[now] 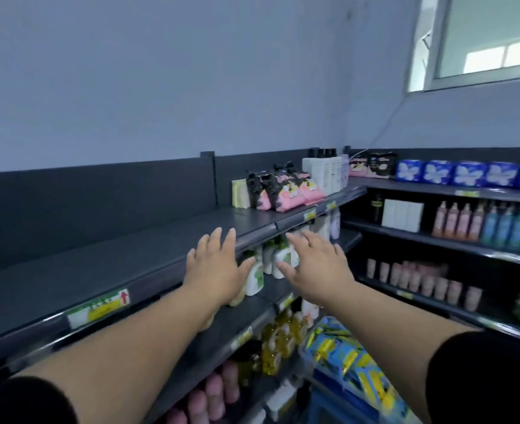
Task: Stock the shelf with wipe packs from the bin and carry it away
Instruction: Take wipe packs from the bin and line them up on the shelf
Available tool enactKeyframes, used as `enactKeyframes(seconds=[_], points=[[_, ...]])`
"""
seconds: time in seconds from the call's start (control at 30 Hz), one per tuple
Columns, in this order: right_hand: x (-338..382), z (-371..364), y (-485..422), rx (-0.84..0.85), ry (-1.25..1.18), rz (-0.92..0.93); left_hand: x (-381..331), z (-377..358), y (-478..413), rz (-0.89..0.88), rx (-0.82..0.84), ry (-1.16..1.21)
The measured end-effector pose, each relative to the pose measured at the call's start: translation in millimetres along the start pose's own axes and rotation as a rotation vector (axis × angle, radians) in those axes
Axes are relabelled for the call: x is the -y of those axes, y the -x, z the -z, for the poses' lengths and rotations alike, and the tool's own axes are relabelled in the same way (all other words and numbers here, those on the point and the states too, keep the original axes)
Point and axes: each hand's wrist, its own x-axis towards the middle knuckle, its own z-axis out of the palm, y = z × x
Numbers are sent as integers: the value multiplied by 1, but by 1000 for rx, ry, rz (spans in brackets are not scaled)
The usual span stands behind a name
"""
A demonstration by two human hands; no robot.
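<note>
Both my arms stretch forward toward the dark grey top shelf (105, 264). My left hand (219, 264) hovers with straight fingers at the shelf's front edge and holds nothing. My right hand (316, 264) is spread open just below that edge, in front of white and green bottles (283, 258), also holding nothing. Blue and yellow wipe packs (347, 356) fill a bin (322, 402) at the lower right, below my right forearm. Pink and black packs (283, 191) stand further along the top shelf.
The left part of the top shelf is bare. White bottles (322, 172) stand beyond the pink packs. A corner shelf unit on the right holds blue packs (466, 174), pink and blue bottles (485, 224) and pink tubes (423, 283). Yellow bottles (280, 341) sit on a lower shelf.
</note>
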Motion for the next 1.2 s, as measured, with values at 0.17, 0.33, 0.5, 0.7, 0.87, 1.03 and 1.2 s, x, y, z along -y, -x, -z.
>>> enactKeyframes(seconds=[0.17,0.33,0.5,0.7,0.87,1.03,1.2], points=[[-123,27,40,18,69,-180,-123,-53,-6,-118,67,20],[-204,35,66,22,93,-321,-205,-91,-13,-254,108,5],[-259,26,75,47,94,-435,-262,-131,-29,-356,184,44],[-314,-7,54,86,128,-542,-306,-194,-71,-430,272,49],[-355,-52,4,153,133,-608,-320,-257,-130,-477,351,44],[-395,-117,-53,252,136,-699,-313,-324,-198,-479,458,19],[-429,-184,-81,376,130,-774,-295,-396,-245,-486,537,1]])
